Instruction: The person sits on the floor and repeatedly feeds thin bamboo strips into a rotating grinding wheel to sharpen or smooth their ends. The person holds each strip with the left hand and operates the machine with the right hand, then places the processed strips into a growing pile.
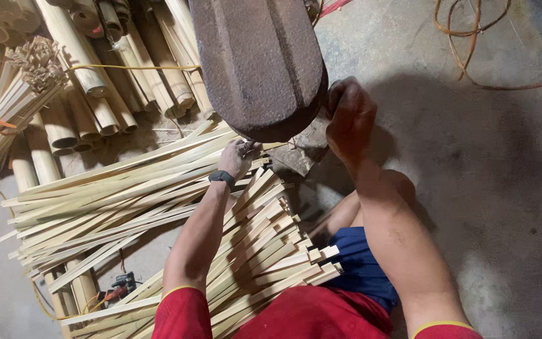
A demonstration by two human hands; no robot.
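So the big rusty brown iron blade (261, 63) is sticking up close to the camera, right hand (349, 116) wrapping its fingers around the edge. Left hand (239, 157) is curling loosely onto pale split bamboo strips (127, 188) piled below; can't tell if it's actually gripping one. Round bamboo poles (89, 81) are lying behind on the grey concrete floor (503, 188).
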